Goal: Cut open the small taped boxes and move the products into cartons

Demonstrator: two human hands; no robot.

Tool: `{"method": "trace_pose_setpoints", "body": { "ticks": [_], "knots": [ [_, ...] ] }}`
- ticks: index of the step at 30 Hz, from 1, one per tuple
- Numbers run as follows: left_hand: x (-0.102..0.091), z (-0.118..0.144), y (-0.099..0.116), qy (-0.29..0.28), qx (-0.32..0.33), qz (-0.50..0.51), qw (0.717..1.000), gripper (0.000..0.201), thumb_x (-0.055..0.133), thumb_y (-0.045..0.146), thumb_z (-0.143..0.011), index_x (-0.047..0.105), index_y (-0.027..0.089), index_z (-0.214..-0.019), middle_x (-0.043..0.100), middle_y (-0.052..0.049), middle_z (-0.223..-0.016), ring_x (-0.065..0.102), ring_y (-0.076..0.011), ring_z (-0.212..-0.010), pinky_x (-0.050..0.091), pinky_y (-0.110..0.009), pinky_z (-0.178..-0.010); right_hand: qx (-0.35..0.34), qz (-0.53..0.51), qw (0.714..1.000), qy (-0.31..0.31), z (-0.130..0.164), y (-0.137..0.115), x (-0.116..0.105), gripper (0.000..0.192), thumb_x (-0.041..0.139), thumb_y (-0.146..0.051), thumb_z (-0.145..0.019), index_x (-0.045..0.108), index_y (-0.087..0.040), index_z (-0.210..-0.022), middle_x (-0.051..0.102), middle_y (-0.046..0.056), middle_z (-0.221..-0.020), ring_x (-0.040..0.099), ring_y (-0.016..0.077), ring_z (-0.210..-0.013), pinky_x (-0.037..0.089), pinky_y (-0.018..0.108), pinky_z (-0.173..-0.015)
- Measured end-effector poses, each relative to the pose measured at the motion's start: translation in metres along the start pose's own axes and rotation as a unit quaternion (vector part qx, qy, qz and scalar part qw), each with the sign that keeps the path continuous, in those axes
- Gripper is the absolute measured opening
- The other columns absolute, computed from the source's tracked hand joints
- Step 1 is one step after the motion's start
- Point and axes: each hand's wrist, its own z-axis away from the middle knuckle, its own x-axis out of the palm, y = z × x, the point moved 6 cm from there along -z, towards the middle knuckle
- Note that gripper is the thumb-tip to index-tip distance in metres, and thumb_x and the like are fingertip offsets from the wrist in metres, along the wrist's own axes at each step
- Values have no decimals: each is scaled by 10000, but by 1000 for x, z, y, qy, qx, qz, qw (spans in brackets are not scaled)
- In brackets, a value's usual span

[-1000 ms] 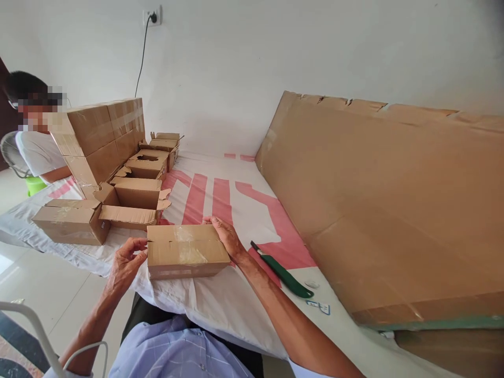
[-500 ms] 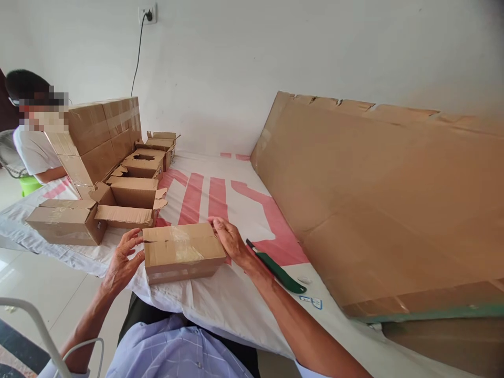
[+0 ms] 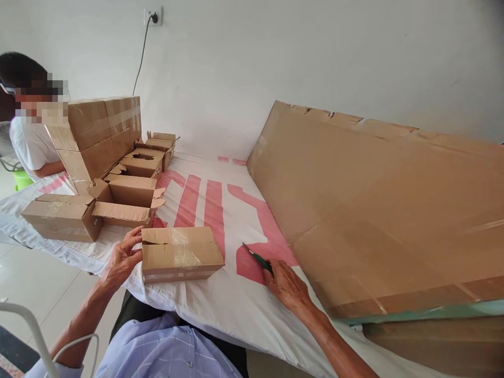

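A taped cardboard box (image 3: 181, 255) lies in front of me on the cloth, its top seam crossed by clear tape. My left hand (image 3: 125, 255) grips the left end of this box, with thumb and fingers against its side. To the right of it, my right hand (image 3: 284, 283) is closed around a green-handled knife (image 3: 260, 259). The thin dark blade points up and left, apart from the box, and most of the handle is hidden under my fingers.
Left of the box are an open carton (image 3: 128, 198) and a taped carton (image 3: 59, 218). Behind them stands a stack of cartons (image 3: 92, 131). A large cardboard sheet (image 3: 374, 220) leans along the right. A person (image 3: 31, 136) sits at the far left.
My right hand has left the box's right end, moved right and taken hold of the green-handled knife. My left hand stays at the box.
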Motion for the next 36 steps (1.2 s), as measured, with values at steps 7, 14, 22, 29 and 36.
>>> {"method": "trace_pose_setpoints", "body": {
  "ticks": [7,14,22,29,36],
  "knots": [
    [6,10,4,-22,17,-23,999,462,833,502,-863,847,295,-1276,469,-147,-1705,299,-433,-1652,596,-450,-1079,-71,-314,944,-76,4,-98,-60,392,523,-585,-986,710,-255,-1086,611,1,-717,589,228,-636,514,358,-594],
    [7,27,4,-25,31,-86,995,492,763,540,-935,784,351,-1389,470,-119,-1707,407,-412,-1593,529,-499,-1152,-294,-249,902,-195,32,-223,-98,317,609,-494,-1004,835,-294,-1101,783,51,-960,685,253,-857,552,366,-752],
    [13,34,13,-44,69,-102,991,417,690,464,-1003,780,339,-1391,507,-123,-1643,448,-398,-1555,445,-541,-1245,-370,-153,894,-199,27,-246,-108,281,579,-372,-1018,850,-321,-1076,787,34,-934,676,243,-826,514,373,-762],
    [12,35,15,-46,88,-120,988,406,681,472,-1016,782,333,-1384,523,-130,-1627,491,-392,-1526,406,-556,-1280,-392,-142,879,-230,25,-250,-113,304,605,-342,-1020,847,-375,-1202,804,8,-1009,700,229,-855,506,352,-794],
    [12,35,14,-56,99,-132,985,429,660,480,-1035,754,326,-1425,522,-139,-1617,494,-387,-1515,424,-576,-1268,-440,-51,875,-197,30,-262,-118,308,535,-302,-1055,823,-293,-1162,778,34,-966,678,204,-817,479,324,-741]
  ]
}}
